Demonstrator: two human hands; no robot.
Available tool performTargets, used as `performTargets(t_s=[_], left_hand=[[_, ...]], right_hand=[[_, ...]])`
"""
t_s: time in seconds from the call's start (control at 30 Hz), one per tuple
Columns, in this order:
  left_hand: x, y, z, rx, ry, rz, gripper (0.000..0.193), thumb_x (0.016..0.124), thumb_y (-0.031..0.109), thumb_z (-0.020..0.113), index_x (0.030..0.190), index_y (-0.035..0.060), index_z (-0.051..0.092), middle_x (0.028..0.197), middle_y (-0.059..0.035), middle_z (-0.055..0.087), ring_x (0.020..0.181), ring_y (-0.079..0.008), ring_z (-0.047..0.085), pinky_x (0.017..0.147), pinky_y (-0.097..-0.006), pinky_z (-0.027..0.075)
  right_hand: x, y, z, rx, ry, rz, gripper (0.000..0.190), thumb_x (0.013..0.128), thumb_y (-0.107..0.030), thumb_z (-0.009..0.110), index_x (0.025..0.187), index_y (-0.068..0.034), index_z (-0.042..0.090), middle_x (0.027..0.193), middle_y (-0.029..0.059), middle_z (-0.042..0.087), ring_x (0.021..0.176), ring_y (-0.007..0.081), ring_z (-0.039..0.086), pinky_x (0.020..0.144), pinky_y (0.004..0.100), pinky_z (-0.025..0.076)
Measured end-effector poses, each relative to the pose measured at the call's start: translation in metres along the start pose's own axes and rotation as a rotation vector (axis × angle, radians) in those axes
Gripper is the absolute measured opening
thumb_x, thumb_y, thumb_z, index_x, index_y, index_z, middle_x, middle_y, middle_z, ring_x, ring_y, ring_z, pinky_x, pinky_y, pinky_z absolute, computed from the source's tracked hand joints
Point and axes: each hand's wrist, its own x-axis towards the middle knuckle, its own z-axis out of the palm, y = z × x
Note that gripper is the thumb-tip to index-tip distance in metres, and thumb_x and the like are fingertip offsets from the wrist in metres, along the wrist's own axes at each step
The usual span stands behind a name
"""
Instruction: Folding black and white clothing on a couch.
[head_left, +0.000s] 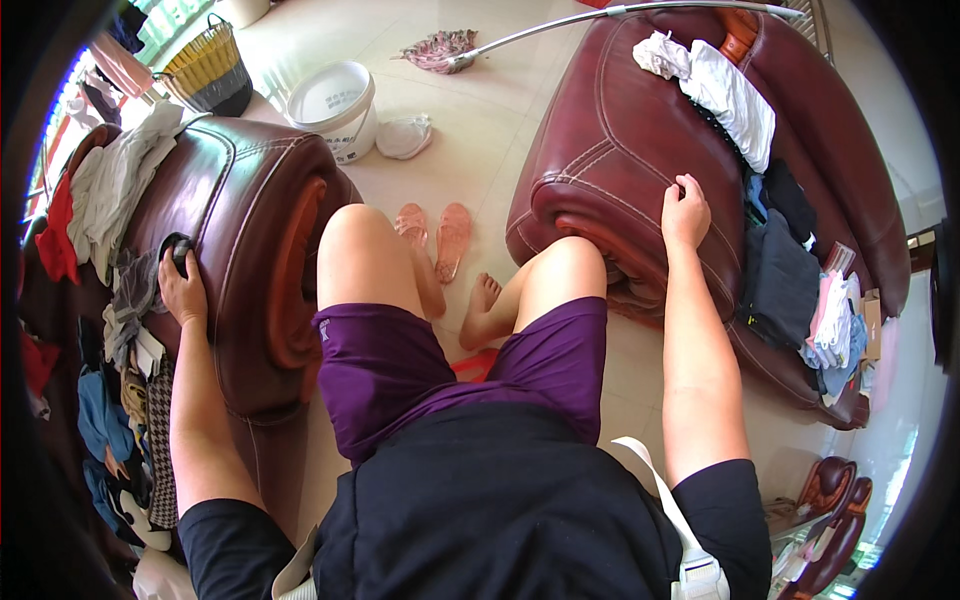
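Observation:
On the left, my left hand holds a small black rolled thing, perhaps balled socks, against the dark red leather sofa arm. Sheer grey cloth lies just beside those fingers. My right hand rests on the arm of the other leather sofa, its fingers loosely curled with nothing visible in them. Close to its right are folded dark clothes on the seat, and a white garment is draped farther up.
A white bucket, pink slippers and a mop are on the tiled floor. A yellow and black basket stands at the far left. Mixed clothes cover the left sofa; a small folded stack sits at right.

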Motion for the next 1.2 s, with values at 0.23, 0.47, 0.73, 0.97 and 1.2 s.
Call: performTargets(t_s=[0.23, 0.47, 0.73, 0.97, 1.2], left_hand=[[-0.0001, 0.0000, -0.0024, -0.015, -0.032, -0.022, 0.054, 0.090, 0.043, 0.050, 0.130, 0.0069, 0.047, 0.129, -0.0170, 0.051, 0.121, -0.0326, 0.045, 0.101, -0.0400, 0.034], [-0.0010, -0.0062, 0.0017, -0.011, -0.016, -0.007, 0.053, 0.090, 0.043, 0.050, 0.129, 0.0073, 0.048, 0.128, -0.0169, 0.051, 0.120, -0.0325, 0.046, 0.101, -0.0401, 0.035], [-0.0004, -0.0005, -0.0023, -0.006, -0.016, -0.015, 0.054, 0.090, 0.044, 0.050, 0.129, 0.0073, 0.048, 0.128, -0.0170, 0.051, 0.121, -0.0321, 0.045, 0.101, -0.0399, 0.035], [-0.0022, -0.0011, 0.0034, 0.005, -0.004, -0.010, 0.053, 0.090, 0.045, 0.050, 0.129, 0.0083, 0.048, 0.128, -0.0169, 0.052, 0.121, -0.0317, 0.046, 0.101, -0.0403, 0.035], [-0.0014, -0.0059, 0.0051, 0.016, 0.010, 0.004, 0.053, 0.090, 0.045, 0.050, 0.128, 0.0094, 0.049, 0.128, -0.0161, 0.052, 0.121, -0.0313, 0.046, 0.100, -0.0404, 0.036]], right_hand=[[0.0002, -0.0027, -0.0018, 0.008, 0.006, 0.000, 0.022, 0.080, -0.018, 0.056, 0.095, -0.006, 0.067, 0.110, 0.0103, 0.065, 0.102, 0.0264, 0.061, 0.088, 0.0390, 0.046], [0.0008, -0.0037, -0.0012, -0.002, 0.004, 0.002, 0.023, 0.080, -0.018, 0.056, 0.096, -0.005, 0.067, 0.112, 0.0104, 0.064, 0.103, 0.0265, 0.060, 0.089, 0.0388, 0.045], [0.0006, 0.0015, 0.0006, 0.000, -0.002, -0.012, 0.023, 0.079, -0.017, 0.056, 0.095, -0.006, 0.067, 0.110, 0.0104, 0.065, 0.102, 0.0267, 0.060, 0.089, 0.0388, 0.045], [0.0019, 0.0001, 0.0001, -0.016, -0.007, -0.007, 0.024, 0.080, -0.018, 0.055, 0.097, -0.006, 0.067, 0.110, 0.0098, 0.065, 0.102, 0.0270, 0.060, 0.089, 0.0389, 0.045], [0.0007, 0.0013, 0.0013, -0.008, -0.023, -0.011, 0.024, 0.080, -0.018, 0.055, 0.097, -0.005, 0.067, 0.111, 0.0100, 0.065, 0.102, 0.0277, 0.061, 0.089, 0.0390, 0.046]])
